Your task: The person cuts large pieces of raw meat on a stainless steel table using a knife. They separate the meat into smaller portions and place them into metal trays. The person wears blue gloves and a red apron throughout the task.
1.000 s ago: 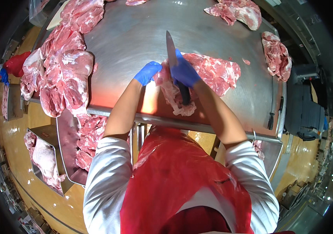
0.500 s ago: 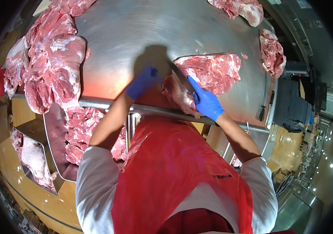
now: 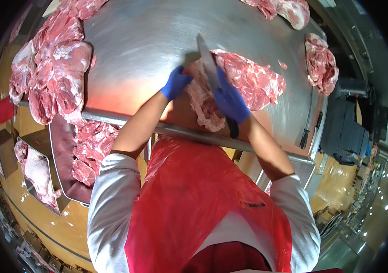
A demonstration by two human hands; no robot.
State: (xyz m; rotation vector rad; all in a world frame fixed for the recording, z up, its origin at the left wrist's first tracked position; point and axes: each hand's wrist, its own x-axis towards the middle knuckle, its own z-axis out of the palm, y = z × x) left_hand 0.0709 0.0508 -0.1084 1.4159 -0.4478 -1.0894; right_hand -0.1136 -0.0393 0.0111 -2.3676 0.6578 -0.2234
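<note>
A slab of raw pink meat [image 3: 253, 82] lies on the metal table in front of me, with a paler, fatty flap [image 3: 204, 105] along its left side. My left hand [image 3: 176, 83], in a blue glove, is closed at the flap's upper left edge; its fingertips are partly hidden. In my blue-gloved right hand [image 3: 231, 98] is a knife [image 3: 208, 63], its blade slanting up and left across the meat. The black handle's end sticks out below the palm. Part of the flap is under that hand and the blade.
Large meat cuts [image 3: 69, 68] are heaped at the table's left. More pieces [image 3: 321, 63] lie along the right edge, near a dark-handled rod-like tool [image 3: 304, 138]. A metal tub [image 3: 63, 157] of meat stands below the front edge, beside a bin with a pale carcass piece [image 3: 39, 175].
My left hand has come right and up to the meat's edge. The knife has swung more upright, with its flat side showing, and the flap has been turned over or spread.
</note>
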